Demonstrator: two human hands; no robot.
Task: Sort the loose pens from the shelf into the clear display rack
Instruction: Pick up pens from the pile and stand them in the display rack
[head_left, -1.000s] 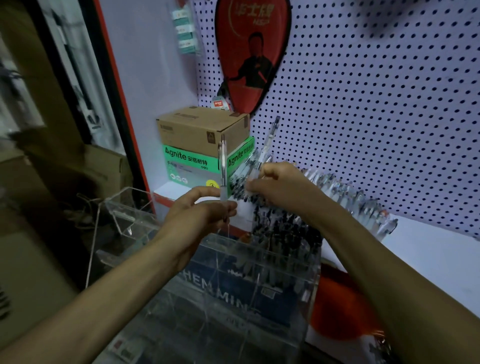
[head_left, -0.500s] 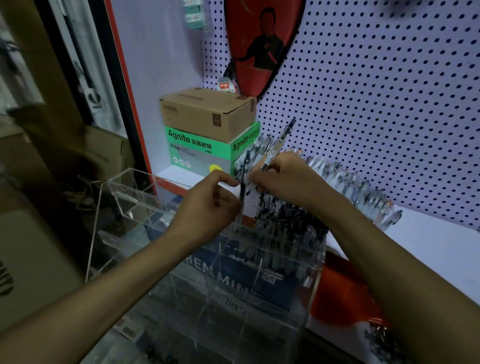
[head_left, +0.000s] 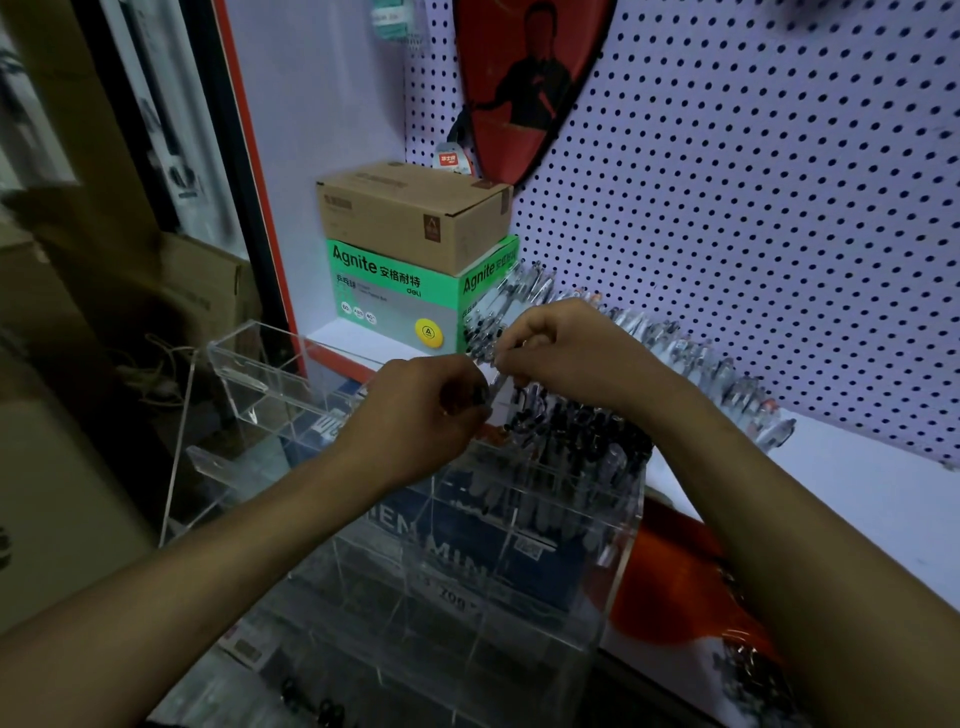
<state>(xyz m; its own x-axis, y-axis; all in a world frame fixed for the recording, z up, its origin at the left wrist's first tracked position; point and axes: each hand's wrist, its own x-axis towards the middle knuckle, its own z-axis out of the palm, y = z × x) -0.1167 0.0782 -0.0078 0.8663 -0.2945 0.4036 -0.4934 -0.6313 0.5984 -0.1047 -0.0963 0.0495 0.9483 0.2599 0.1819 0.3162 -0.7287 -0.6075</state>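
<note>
A slim clear-barrelled pen (head_left: 493, 382) is pinched at mid-frame between the curled fingers of the left hand (head_left: 426, 410) and the right hand (head_left: 566, 353), just above the clear acrylic display rack (head_left: 519, 519). Dark-capped pens (head_left: 576, 436) are seen standing in the rack's upper right compartment. A row of loose clear pens (head_left: 691, 358) is laid along the white shelf (head_left: 857, 467), right of centre. A brown cardboard box (head_left: 415, 213) is stacked on a green box (head_left: 395, 296) at upper centre, before a white pegboard (head_left: 753, 208).
</note>
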